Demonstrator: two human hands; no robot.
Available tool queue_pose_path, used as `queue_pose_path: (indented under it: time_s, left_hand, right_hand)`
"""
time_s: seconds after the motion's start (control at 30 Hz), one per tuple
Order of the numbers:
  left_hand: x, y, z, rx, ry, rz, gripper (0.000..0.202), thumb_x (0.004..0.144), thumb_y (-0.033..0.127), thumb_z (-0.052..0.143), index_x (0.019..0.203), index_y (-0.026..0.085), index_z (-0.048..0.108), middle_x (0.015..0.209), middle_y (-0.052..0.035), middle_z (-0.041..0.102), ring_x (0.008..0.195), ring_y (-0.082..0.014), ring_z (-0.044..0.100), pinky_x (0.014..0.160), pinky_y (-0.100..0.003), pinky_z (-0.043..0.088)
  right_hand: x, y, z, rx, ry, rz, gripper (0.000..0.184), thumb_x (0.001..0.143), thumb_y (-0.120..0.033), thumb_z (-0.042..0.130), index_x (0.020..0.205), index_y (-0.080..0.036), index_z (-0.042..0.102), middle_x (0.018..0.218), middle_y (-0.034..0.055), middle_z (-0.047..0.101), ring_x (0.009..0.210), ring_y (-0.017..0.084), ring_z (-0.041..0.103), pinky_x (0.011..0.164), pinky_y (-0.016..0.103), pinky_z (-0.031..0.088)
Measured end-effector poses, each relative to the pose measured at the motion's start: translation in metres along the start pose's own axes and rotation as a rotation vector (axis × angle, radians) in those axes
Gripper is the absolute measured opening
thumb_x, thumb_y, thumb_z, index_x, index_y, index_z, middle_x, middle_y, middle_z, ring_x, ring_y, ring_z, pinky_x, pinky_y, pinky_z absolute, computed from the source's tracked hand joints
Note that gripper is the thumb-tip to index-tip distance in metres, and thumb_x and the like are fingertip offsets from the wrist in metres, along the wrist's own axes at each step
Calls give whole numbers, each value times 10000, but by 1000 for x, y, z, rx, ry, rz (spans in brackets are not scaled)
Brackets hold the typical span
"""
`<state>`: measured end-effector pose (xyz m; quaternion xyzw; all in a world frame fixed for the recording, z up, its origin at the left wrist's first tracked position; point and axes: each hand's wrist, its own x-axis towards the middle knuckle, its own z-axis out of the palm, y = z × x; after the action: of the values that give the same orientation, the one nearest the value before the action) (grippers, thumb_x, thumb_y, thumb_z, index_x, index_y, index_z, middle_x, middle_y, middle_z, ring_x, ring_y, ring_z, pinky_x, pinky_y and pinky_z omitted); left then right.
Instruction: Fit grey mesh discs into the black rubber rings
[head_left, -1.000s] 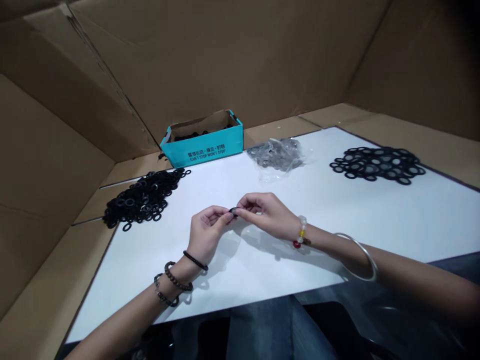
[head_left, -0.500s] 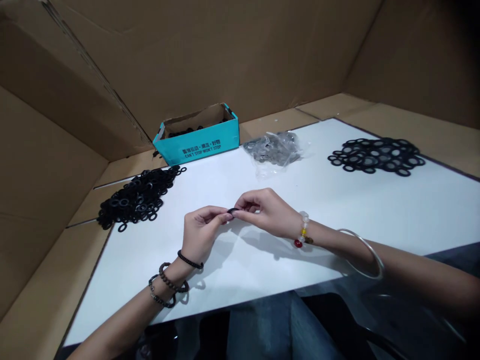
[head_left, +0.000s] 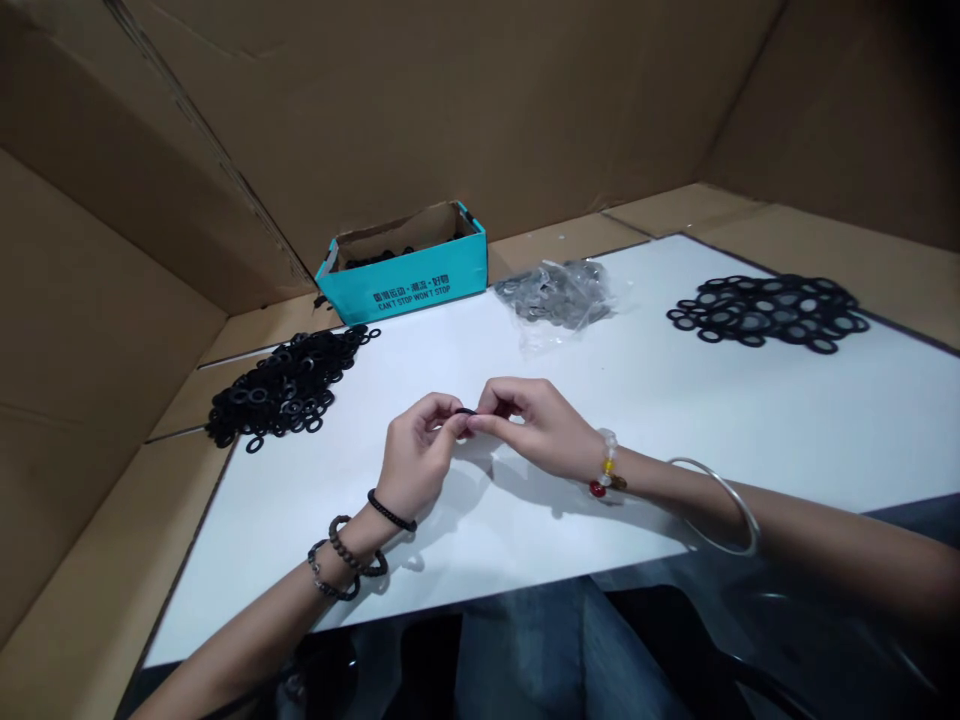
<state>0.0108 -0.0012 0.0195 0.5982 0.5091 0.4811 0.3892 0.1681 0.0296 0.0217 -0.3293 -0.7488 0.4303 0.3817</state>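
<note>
Watching through the head camera, I have both bare hands in view above the middle of the white flat-topped table [head_left: 637, 390], well in from its near edge.

Left hand [head_left: 420, 450]: thumb and fingertips pinched together on a small, thin black ring [head_left: 466, 411]. Right hand [head_left: 536, 425]: likewise clamped on that ring, from its other side. Most of the piece is covered; I cannot tell whether anything sits inside it. My reading of the grip: something this small gives room only for fingertips, and a pinch from each side lets one hand steady while the other presses or turns. Hands meet in front of the body, probably for easy sight and reach.

Far left corner: a heaped pile of loose black rings [head_left: 285, 390], a few strayed onto bare surface. Far edge, beside that pile: an open turquoise cardboard box [head_left: 412, 285], more dark pieces inside, its open top making them reachable. Along the far edge, right of the box: a crumpled clear plastic bag [head_left: 559, 295] of grey flat pieces, presumably bagged against scattering. Right edge, near the far right corner: a flatter spread of black rings [head_left: 772, 312], some centres looking grey-filled; its distance from the heap likely prevents mixing.
</note>
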Motion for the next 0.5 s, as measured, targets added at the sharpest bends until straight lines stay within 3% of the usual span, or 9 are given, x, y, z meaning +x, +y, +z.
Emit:
queue_pose_path:
  time_s: [0.3, 0.5]
  left_hand:
    - [-1, -5, -2, 148, -134, -33, 85, 788, 213, 547, 731, 152, 561, 683, -14, 588, 633, -127, 587, 612, -228, 481]
    - [-1, -7, -2, 109, -60, -2, 61, 782, 186, 540, 733, 155, 560, 696, -9, 590, 644, -119, 581, 621, -223, 479]
  right_hand:
    - [-5, 10, 7, -85, 65, -119, 190, 818, -195, 539, 638, -153, 495, 602, -25, 490, 572, 81, 431, 542, 209, 339]
    - [-7, 6, 7, -165, 88, -167, 201, 827, -180, 527, 634, -158, 476, 596, -25, 487, 551, 74, 412, 528, 207, 321]
